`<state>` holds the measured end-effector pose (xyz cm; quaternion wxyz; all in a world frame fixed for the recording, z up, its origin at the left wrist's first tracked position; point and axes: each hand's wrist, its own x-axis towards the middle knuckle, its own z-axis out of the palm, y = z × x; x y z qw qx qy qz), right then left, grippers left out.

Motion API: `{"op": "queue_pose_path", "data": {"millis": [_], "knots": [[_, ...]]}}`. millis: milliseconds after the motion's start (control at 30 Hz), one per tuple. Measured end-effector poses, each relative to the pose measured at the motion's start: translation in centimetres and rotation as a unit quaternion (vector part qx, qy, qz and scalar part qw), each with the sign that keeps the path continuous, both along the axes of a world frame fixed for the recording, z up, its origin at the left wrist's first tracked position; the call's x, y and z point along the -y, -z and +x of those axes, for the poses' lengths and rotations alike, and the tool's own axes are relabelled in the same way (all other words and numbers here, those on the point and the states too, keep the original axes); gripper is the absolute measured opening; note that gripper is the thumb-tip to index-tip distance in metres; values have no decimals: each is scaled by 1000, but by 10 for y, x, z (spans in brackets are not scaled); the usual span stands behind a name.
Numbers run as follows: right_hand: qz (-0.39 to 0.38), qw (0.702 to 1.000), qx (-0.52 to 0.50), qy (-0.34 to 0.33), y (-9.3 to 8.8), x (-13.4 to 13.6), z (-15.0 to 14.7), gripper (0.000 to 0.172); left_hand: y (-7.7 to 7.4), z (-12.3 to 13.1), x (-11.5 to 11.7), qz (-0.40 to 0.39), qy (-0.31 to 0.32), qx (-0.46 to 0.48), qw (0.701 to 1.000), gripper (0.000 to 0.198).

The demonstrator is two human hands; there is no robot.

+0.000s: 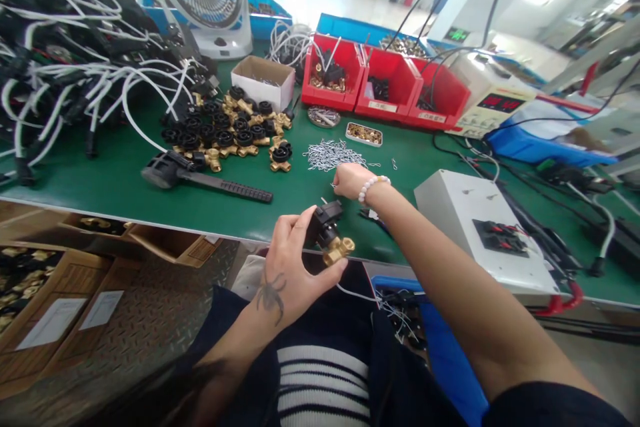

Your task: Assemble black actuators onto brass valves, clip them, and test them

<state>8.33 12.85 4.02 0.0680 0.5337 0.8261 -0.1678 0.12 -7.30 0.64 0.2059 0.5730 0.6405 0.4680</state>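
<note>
we grip the black-and-brass valve [329,219] in our left hand [295,260] over the bench's [293,185] near edge, brass end nearest us, while our right hand [352,181], curled closed on what we cannot tell, sits just beyond it, beside the metal clips [330,155].

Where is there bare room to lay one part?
Bare tabletop lies between the black tool and the right hand, and, around one stray clip, between the tin and grey box. Crowded: left, with cables and valve pile.
</note>
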Motion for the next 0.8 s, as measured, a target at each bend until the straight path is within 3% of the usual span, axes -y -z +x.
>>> {"op": "queue_pose_path", "data": {"millis": [100,233,300,367,433,500,567,633,800], "knots": [[-4,1000,-2,-11,-3,5,10,25,8,-9,-4,29,17,5,999,69],[27,997,-73,-19,-4,17,28,6,19,-34,-8,34,21,40,998,67],[9,989,-142,-24,-9,29,39,14,19,-45,-4,8,45,90,995,67],[-32,964,-259,-45,-18,47,49,23,13,-50,3,-19,72,143,987,64],[-63,922,-374,-81,-32,69,57,25,4,-48,11,-22,59,145,987,65],[-88,898,-418,-104,-47,91,61,20,-6,-42,17,0,29,84,996,70],[-101,895,-422,-101,-61,109,62,16,-15,-34,19,41,11,7,999,73],[-72,904,-407,-105,-71,121,61,9,-24,-28,19,84,1,-56,995,73],[113,913,-339,-200,-82,130,59,5,-36,-21,19,132,-4,-116,984,68]]}}
